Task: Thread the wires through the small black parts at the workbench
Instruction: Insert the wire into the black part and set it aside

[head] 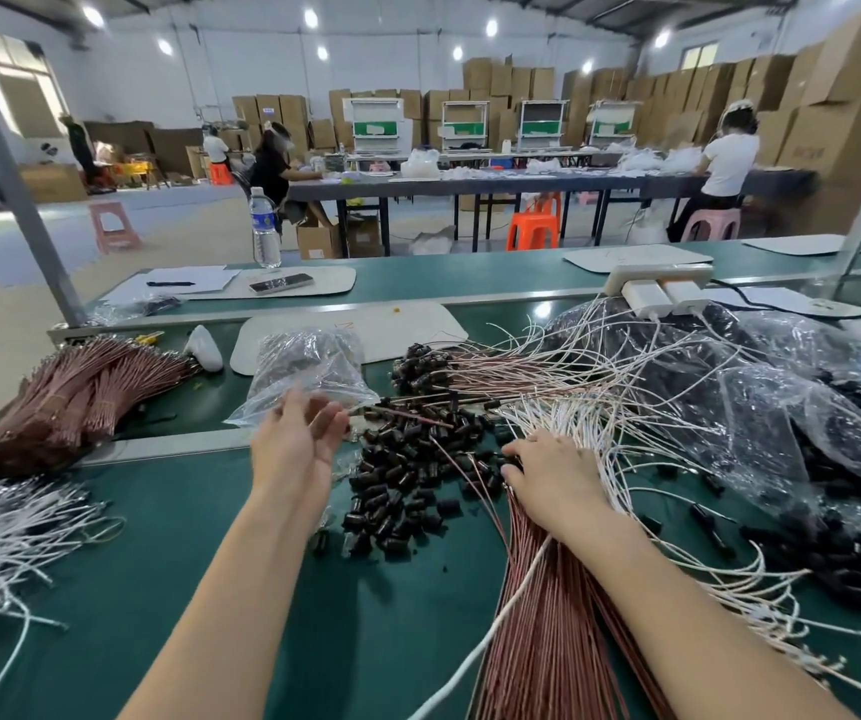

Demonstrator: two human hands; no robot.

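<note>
The green tabletop (199, 589) carries everything. A heap of clear plastic bags (781, 407) fills its right side, with pale wires (599, 366) fanning out from beneath. A thick sheaf of pink-copper wires (547, 652) runs from the near edge up under the right forearm. The right hand (547, 475) lies palm down on the top of this sheaf. Its fingers (514, 452) curl down at the edge of the pile of small black parts (407, 480), and I cannot tell whether they are pinching anything.

The left hand (295, 439), blurred, is raised palm inward just left of the pile. Its fingers are extended and loose, grasping nothing I can see, in front of a small clear bag (308, 371). A brown wire bundle (80, 397) and white wires (2, 537) lie far left.
</note>
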